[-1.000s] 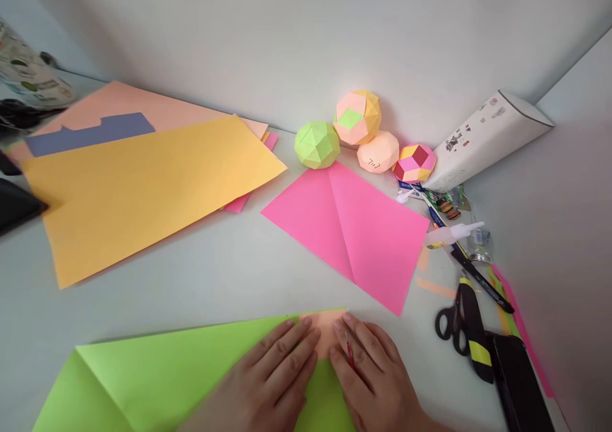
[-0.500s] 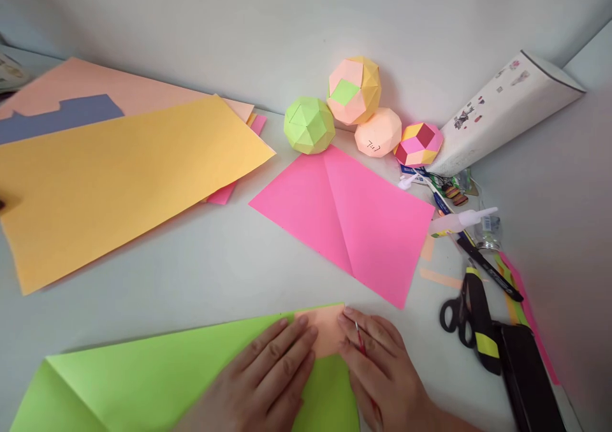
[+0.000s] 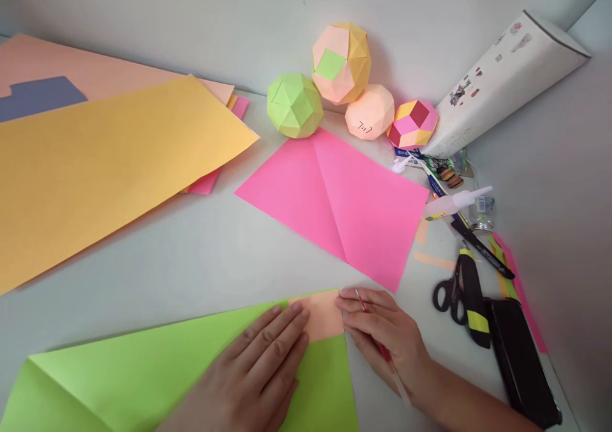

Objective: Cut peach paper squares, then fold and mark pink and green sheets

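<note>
A large green sheet of paper [image 3: 143, 362], creased at its left, lies across the front of the table. On its upper right corner rests a small peach paper piece [image 3: 325, 317], its top edge near the sheet's. My left hand [image 3: 258, 362] lies flat with fingers stretched out, its fingertips over the peach piece's left side. A thin red pen [image 3: 382, 349], metal tip pointing up, is held in my right hand [image 3: 387, 330]. That hand's fingertips touch the corner where the peach piece and green sheet meet. The pen's tip is off the paper.
A creased pink sheet [image 3: 354, 202] lies beyond my hands. Yellow sheets [image 3: 109, 171] fill the left. Behind stand several paper polyhedra, including a green ball [image 3: 295, 105]. Scissors [image 3: 449, 298], a black-and-yellow cutter [image 3: 474, 304], a glue bottle [image 3: 449, 204] and a black case [image 3: 521, 355] lie right.
The view has shifted, so most things appear higher and further left. My right hand has turned slightly and drawn off the peach piece to its right edge, showing more of the pen.
</note>
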`<state>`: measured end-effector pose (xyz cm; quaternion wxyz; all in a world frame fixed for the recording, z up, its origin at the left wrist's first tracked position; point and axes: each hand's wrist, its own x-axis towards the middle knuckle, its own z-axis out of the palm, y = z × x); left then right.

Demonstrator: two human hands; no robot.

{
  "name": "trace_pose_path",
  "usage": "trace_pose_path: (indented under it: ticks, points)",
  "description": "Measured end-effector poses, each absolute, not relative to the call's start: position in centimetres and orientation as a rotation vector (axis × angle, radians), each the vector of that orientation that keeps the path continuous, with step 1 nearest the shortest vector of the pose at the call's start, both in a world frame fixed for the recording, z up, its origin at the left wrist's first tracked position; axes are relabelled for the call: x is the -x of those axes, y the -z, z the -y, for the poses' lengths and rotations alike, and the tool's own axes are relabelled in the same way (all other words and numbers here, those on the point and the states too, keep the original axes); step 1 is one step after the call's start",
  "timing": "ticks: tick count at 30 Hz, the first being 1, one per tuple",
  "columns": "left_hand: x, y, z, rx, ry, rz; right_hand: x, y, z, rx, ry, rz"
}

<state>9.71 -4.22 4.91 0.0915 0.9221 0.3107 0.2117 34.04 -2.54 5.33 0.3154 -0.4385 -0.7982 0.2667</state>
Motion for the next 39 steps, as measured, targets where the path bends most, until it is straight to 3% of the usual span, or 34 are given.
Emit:
trace_pose_path:
  ticks: [39]
  points:
    - [-9.95, -4.84, 4.3, -2.7, -0.663, -0.934, -33.8, -5.41, 2.83, 1.108, -0.604, 2.164]
